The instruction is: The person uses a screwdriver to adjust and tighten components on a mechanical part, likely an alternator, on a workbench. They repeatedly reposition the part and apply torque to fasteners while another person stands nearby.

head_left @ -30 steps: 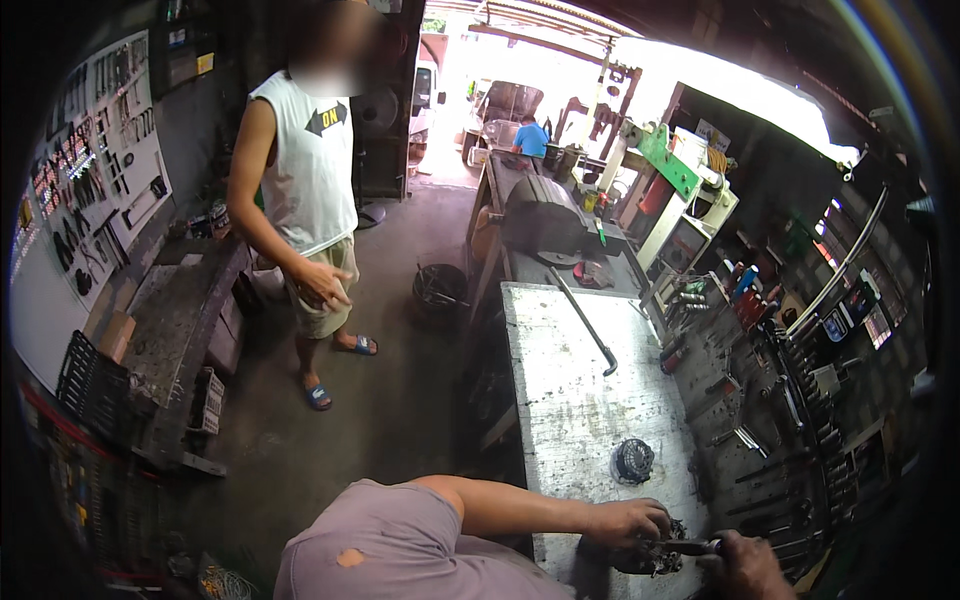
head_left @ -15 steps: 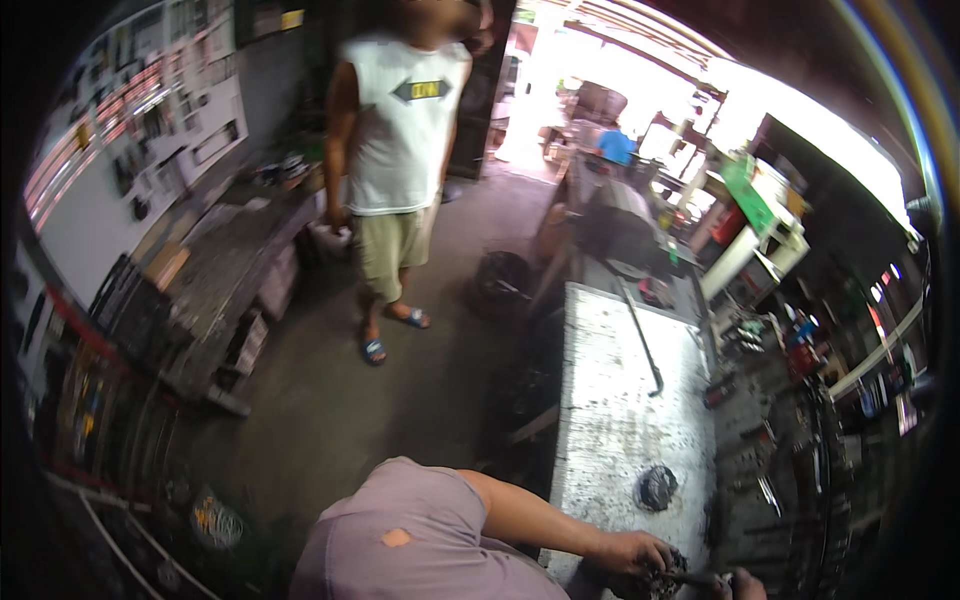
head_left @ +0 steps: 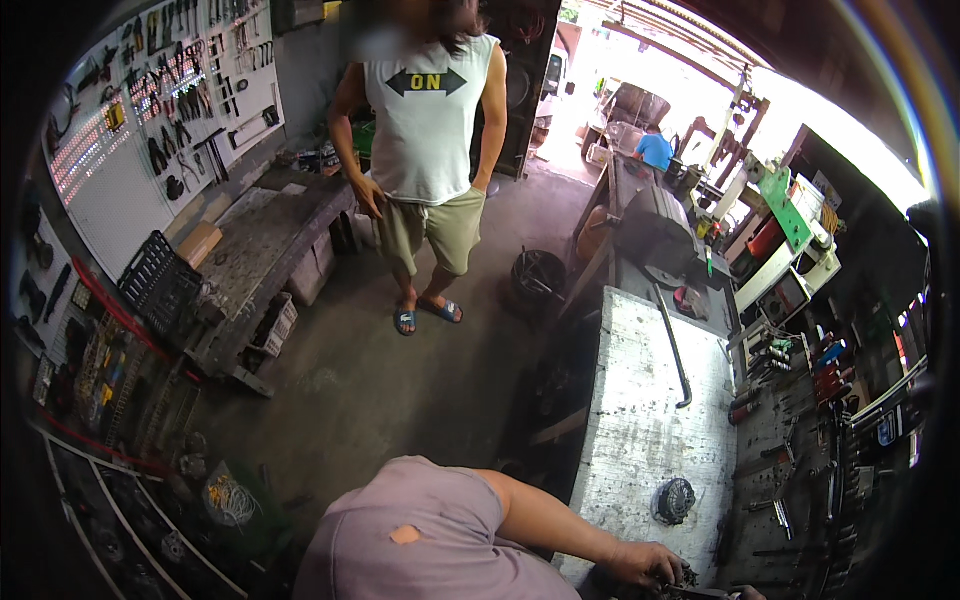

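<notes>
My left hand (head_left: 648,564) is at the near end of the metal-topped workbench (head_left: 640,440), its fingers closed on a small dark, greasy metal part (head_left: 687,577). Only a sliver of my right hand (head_left: 748,593) shows at the lower edge, to the right of that part; its fingers are cut off. Between the two hands lies a slim metal piece (head_left: 700,592), too little of it visible to name. Just beyond them, a round, dark, ribbed metal part (head_left: 674,501) rests on the bench. Farther up lies a long bar with a bent end (head_left: 672,345).
A person in a sleeveless white shirt (head_left: 425,140) stands across the floor. Hand tools (head_left: 780,515) crowd the bench's right side. A black bucket (head_left: 538,273) stands left of the bench. At left are a low table (head_left: 250,240) and a tool pegboard (head_left: 165,110). Someone in blue (head_left: 654,150) is far back.
My view has swung a little left, so most things sit farther right. The standing person now faces me, one hand at a pocket. Less of my right hand shows.
</notes>
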A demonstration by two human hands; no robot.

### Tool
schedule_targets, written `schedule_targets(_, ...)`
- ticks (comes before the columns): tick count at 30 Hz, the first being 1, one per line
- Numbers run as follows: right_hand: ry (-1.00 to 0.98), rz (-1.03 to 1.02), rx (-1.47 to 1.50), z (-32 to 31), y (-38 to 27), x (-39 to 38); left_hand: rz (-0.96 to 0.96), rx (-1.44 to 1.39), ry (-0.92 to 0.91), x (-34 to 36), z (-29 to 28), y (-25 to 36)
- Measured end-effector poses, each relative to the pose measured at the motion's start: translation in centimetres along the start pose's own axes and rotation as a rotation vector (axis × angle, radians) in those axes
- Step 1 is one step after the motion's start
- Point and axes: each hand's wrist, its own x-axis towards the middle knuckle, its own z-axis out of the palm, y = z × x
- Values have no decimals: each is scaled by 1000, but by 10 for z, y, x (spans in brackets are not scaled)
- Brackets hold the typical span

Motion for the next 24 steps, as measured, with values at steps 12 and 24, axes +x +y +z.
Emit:
schedule_targets(12,-45,-146,-64,-11,6,-7,143,-132,70,3,5,-5)
schedule_targets(24,-61,-229,-241,-13,13,5,100,88,4,2,-1,-12)
